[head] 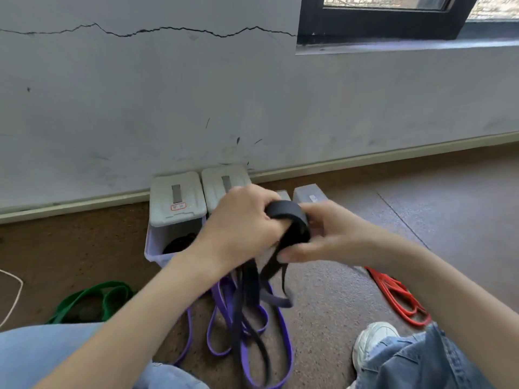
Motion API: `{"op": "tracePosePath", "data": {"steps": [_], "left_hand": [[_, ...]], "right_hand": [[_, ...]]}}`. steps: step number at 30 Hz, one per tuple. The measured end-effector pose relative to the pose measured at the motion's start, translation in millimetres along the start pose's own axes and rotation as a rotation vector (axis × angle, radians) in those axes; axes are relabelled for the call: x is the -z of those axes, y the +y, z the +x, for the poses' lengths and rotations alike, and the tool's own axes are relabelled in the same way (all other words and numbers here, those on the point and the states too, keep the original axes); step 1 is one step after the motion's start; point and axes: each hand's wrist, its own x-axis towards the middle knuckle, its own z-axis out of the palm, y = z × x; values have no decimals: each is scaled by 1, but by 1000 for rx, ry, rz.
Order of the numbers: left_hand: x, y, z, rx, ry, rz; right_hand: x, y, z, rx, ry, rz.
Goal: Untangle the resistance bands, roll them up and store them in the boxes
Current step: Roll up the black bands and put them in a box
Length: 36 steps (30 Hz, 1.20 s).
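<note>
Both my hands hold a black resistance band (292,220) in front of me, partly coiled into a loop between them. My left hand (241,220) grips the coil from the left and my right hand (323,234) pinches it from the right. The band's loose length hangs down to the floor, mixed with a purple band (224,307). On the floor a green band (92,299) lies at the left and a red band (396,296) at the right. A pale open box (157,242) with its lid tipped back holds something dark.
More boxes (222,181) stand in a row against the grey wall; one further right (309,195) is partly hidden by my hands. My knees in jeans and a white shoe (370,343) sit at the bottom. A white cord (14,296) lies far left.
</note>
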Motion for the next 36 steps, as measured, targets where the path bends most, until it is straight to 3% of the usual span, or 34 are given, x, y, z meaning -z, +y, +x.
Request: {"op": "tracePosePath", "data": {"steps": [2,5,8,10,12,14,16,19,21,23,26,29,31,34,36], "left_hand": [[-8,-10,0,-15,-22,34],[-21,-43,-4,66,-31,-20],[-54,-80,-24,282,-219,24],[-64,-98,-36,385,-334,68],[-55,-104,-33,456,-298,17],[-39,-99,-21,470,-131,-82],[-21,-80,-10,423,5,-232],[-14,-45,-3,246,-90,-133],[-20,-32,-5,127,-194,90],[-26,-33,-5,104,-202,129],[-38,-54,-11,182,-138,-4],[-55,-80,-26,389,-278,-40],[-58,-88,-33,441,-339,-48],[-38,-79,-22,449,-177,-227],[-27,-67,-13,348,-131,-169]], "right_hand": [[-5,1,3,1,59,-92],[-5,-6,5,97,175,12],[4,-14,4,270,267,320],[14,-14,1,293,293,347],[22,-3,0,129,266,98],[25,10,-3,-158,71,-177],[18,19,-7,-327,-82,-206],[2,17,-4,-216,-90,47],[-10,14,-1,-118,-75,-23],[-15,12,1,-65,2,-116],[-7,2,1,31,140,32],[14,-5,-1,150,262,353],[21,1,0,90,271,202],[21,21,-1,-252,-44,-312],[12,31,-2,-379,-160,-354]]}}
